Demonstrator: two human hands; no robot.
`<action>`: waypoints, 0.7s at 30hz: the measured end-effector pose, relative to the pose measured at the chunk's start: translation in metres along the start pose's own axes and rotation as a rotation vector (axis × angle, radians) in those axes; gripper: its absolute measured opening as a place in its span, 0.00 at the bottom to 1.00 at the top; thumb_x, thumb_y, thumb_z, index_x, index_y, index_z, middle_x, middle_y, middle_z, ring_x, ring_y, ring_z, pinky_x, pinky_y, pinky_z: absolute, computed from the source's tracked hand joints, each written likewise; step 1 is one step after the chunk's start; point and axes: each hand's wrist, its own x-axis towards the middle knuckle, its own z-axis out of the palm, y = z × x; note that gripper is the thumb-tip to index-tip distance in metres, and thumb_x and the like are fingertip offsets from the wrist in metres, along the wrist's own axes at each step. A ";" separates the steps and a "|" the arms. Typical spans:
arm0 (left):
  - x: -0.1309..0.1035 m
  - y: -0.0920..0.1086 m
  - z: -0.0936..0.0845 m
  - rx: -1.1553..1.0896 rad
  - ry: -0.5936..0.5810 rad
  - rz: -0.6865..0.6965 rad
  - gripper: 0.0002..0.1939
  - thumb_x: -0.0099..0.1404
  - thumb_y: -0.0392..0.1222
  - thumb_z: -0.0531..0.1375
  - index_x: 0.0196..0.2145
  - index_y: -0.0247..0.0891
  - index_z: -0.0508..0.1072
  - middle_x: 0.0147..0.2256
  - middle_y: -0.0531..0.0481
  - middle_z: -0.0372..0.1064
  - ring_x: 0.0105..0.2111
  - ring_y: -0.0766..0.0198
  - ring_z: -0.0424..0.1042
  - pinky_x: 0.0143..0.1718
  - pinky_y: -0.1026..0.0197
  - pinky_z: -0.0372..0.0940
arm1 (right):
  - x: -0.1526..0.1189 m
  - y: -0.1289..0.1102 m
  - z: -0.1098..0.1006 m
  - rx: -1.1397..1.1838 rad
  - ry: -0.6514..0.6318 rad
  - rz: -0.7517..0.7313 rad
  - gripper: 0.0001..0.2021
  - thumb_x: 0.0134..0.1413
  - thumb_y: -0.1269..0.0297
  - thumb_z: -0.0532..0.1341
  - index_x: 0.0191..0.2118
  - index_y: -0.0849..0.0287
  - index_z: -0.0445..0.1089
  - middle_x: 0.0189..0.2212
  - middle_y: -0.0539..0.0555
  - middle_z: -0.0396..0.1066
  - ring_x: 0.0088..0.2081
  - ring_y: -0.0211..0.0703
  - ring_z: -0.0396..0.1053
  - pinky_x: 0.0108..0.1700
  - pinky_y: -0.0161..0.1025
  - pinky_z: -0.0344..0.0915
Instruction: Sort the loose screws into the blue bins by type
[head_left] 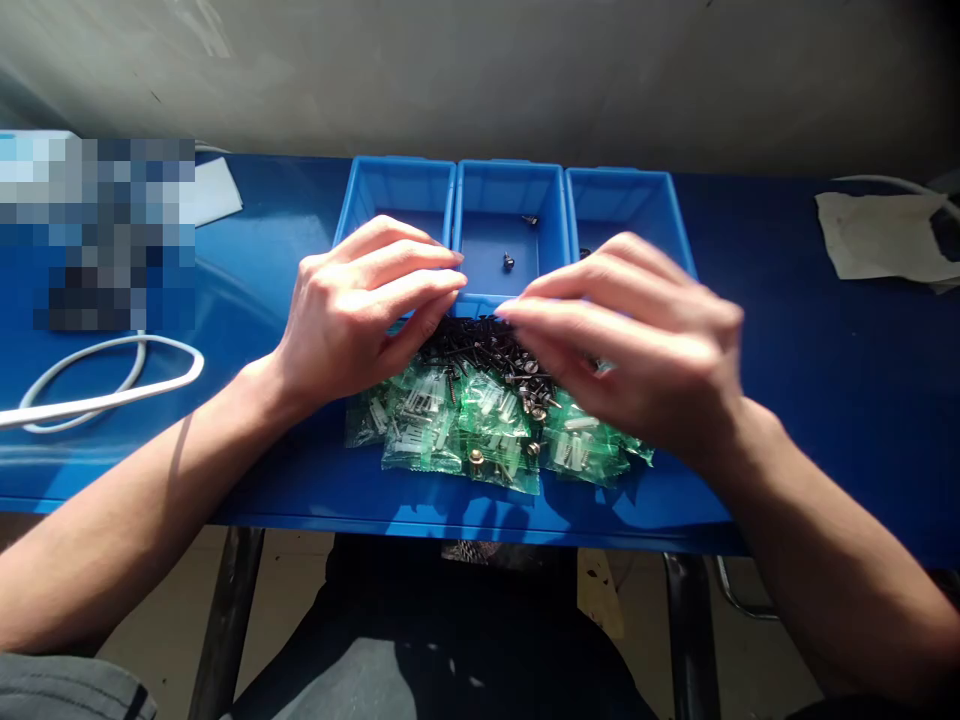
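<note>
My left hand (367, 305) is over the left side of a pile of dark screws (487, 345), its thumb and fingertips pressed together; whatever they hold is hidden. Slightly blurred, my right hand (637, 345) is above the right side of the pile with its fingertips pinched, and I cannot make out anything between them. Green clear packets (495, 405) with white plugs and screws inside lie below the pile. Behind the hands, the middle blue bin (510, 290) contains a couple of dark screws (508, 262).
The left blue bin (401, 166) and right blue bin (622, 180) flank the middle one on the blue table (292, 480). A white cable (112, 400) loops at the left. Pale paper (877, 235) lies at the right. A grey wall (480, 80) stands behind.
</note>
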 end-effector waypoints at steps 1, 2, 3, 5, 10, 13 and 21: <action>0.000 0.000 0.000 -0.002 0.003 0.006 0.11 0.79 0.34 0.65 0.55 0.46 0.81 0.55 0.46 0.85 0.56 0.46 0.85 0.51 0.41 0.85 | 0.001 -0.006 0.005 0.045 -0.072 -0.049 0.13 0.74 0.76 0.66 0.59 0.61 0.80 0.50 0.62 0.85 0.46 0.50 0.79 0.48 0.51 0.81; 0.000 0.000 0.000 -0.004 0.005 0.010 0.11 0.79 0.34 0.65 0.55 0.46 0.81 0.55 0.46 0.85 0.56 0.46 0.85 0.51 0.42 0.85 | 0.001 -0.011 0.009 0.061 -0.138 -0.082 0.17 0.73 0.78 0.64 0.62 0.61 0.79 0.55 0.62 0.84 0.49 0.50 0.78 0.50 0.51 0.81; 0.000 0.000 0.001 -0.004 0.007 0.013 0.11 0.79 0.34 0.65 0.55 0.46 0.81 0.55 0.46 0.85 0.55 0.47 0.85 0.51 0.42 0.85 | 0.001 -0.015 0.013 0.061 -0.186 -0.106 0.20 0.73 0.80 0.63 0.65 0.62 0.77 0.59 0.62 0.83 0.52 0.51 0.77 0.52 0.52 0.82; 0.000 0.000 0.002 -0.003 0.015 0.013 0.11 0.80 0.34 0.64 0.55 0.46 0.81 0.55 0.46 0.85 0.55 0.47 0.85 0.51 0.43 0.84 | 0.000 -0.019 0.019 0.051 -0.247 -0.122 0.22 0.74 0.82 0.60 0.66 0.62 0.76 0.62 0.60 0.82 0.55 0.50 0.76 0.56 0.51 0.81; -0.001 -0.001 0.003 -0.008 0.016 -0.002 0.13 0.80 0.35 0.64 0.57 0.49 0.80 0.56 0.48 0.85 0.56 0.50 0.84 0.52 0.44 0.84 | 0.001 -0.017 0.019 0.060 -0.255 -0.090 0.13 0.79 0.77 0.59 0.57 0.60 0.79 0.53 0.57 0.84 0.51 0.48 0.75 0.49 0.48 0.78; -0.002 -0.001 0.002 -0.009 0.012 0.000 0.13 0.80 0.35 0.64 0.57 0.49 0.80 0.56 0.48 0.85 0.56 0.49 0.84 0.52 0.44 0.84 | 0.002 -0.018 0.018 0.041 -0.260 -0.079 0.13 0.80 0.76 0.58 0.56 0.59 0.79 0.49 0.56 0.83 0.48 0.47 0.75 0.47 0.47 0.77; -0.001 0.000 0.001 -0.019 0.006 -0.003 0.12 0.80 0.36 0.64 0.56 0.48 0.81 0.56 0.47 0.85 0.56 0.48 0.84 0.52 0.42 0.84 | -0.001 -0.014 0.016 0.052 -0.241 -0.008 0.10 0.78 0.74 0.61 0.51 0.54 0.80 0.46 0.56 0.81 0.48 0.47 0.74 0.46 0.46 0.77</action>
